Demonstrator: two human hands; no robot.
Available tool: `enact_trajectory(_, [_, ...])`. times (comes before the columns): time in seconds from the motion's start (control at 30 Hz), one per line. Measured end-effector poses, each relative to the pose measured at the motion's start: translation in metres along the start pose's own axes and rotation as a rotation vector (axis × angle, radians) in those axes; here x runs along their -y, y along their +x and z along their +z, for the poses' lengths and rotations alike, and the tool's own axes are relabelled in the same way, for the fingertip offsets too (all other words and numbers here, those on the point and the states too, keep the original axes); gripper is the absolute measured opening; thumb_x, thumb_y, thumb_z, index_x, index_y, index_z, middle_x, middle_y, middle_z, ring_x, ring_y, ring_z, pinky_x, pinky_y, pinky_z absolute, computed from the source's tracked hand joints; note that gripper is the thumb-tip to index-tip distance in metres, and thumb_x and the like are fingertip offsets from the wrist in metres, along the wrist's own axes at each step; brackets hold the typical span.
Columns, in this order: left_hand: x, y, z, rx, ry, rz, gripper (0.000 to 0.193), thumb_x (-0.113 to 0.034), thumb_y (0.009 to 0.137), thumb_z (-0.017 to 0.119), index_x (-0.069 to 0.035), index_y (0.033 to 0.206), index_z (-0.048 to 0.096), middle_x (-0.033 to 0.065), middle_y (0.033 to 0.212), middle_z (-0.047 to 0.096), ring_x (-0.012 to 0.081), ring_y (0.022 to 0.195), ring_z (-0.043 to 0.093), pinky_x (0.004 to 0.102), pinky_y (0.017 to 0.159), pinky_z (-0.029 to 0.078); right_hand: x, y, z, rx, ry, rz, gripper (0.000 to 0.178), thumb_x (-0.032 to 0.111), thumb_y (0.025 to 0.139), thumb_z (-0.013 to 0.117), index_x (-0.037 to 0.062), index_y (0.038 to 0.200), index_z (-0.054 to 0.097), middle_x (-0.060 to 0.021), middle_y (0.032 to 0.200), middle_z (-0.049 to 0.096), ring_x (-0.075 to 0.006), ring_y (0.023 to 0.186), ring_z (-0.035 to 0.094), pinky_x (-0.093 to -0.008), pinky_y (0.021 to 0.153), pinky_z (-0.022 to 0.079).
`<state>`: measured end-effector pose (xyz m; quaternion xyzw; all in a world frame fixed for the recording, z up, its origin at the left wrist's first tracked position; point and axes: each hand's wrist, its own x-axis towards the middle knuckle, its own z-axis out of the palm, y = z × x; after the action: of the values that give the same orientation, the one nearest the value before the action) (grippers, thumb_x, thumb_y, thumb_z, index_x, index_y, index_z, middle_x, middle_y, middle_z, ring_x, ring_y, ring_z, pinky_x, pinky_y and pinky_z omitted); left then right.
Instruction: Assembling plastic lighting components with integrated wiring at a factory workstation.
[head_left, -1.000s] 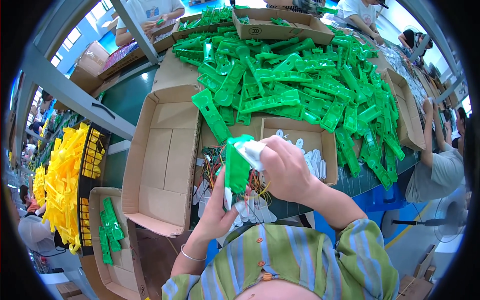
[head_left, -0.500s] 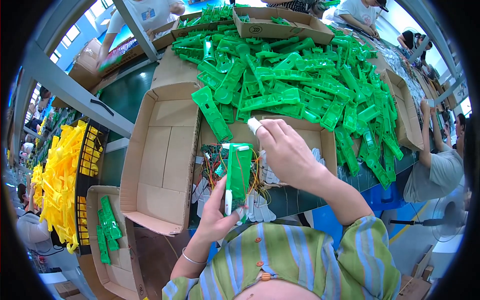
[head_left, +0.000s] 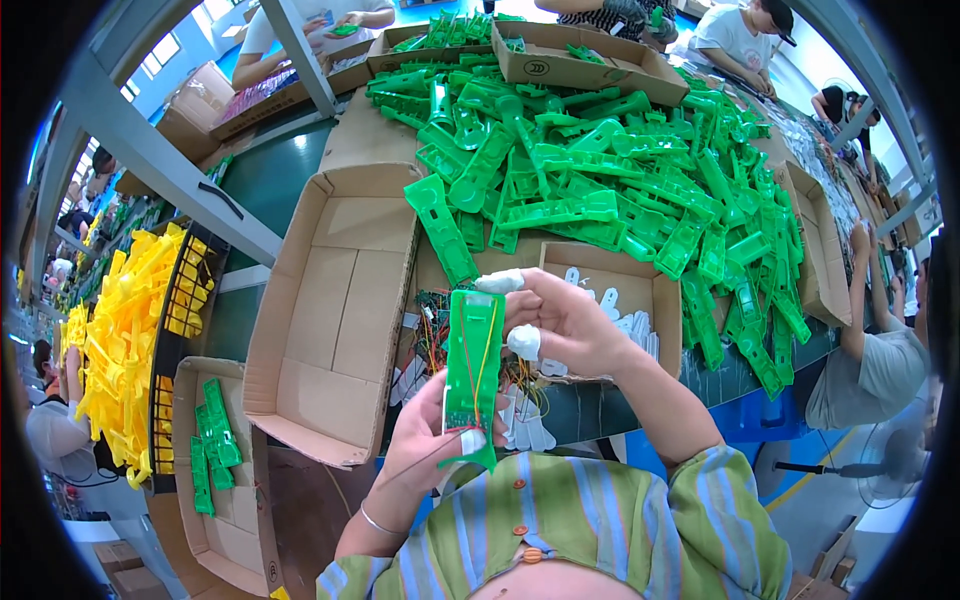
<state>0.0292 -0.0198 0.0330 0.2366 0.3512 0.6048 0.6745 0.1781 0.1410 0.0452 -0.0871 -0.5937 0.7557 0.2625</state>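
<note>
1. Left hand [head_left: 425, 455] grips a long, flat green plastic housing [head_left: 472, 375] upright near the chest, thin wires running along it.
2. Right hand [head_left: 565, 320], fingertips capped white, pinches its top edge.
3. Open cardboard box [head_left: 330, 310] lies just beside.

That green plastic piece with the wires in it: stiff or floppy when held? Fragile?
Probably stiff: the green plastic piece stays straight, held upright by the left hand at its lower end. Likely light. Its thin wires look snag-prone; right hand touches the top.
</note>
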Motion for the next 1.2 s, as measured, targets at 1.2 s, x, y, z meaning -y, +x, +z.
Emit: enact_trajectory(1.2, [-0.096,0.198,-0.19,-0.556,0.313,0.321,0.029,-0.015,0.089,0.058,-0.002,0.114,0.052,0.0085,0.104,0.058,0.0175,0.094,0.056,0.0327,0.082,0.047,-0.092,0.12,-0.051,-0.262,-1.244,0.219,0.052,0.015,0.075,0.067,-0.0075,0.115,0.041,-0.0254,0.084,0.061,-0.0421,0.083,0.06,-0.0449,0.071,0.049])
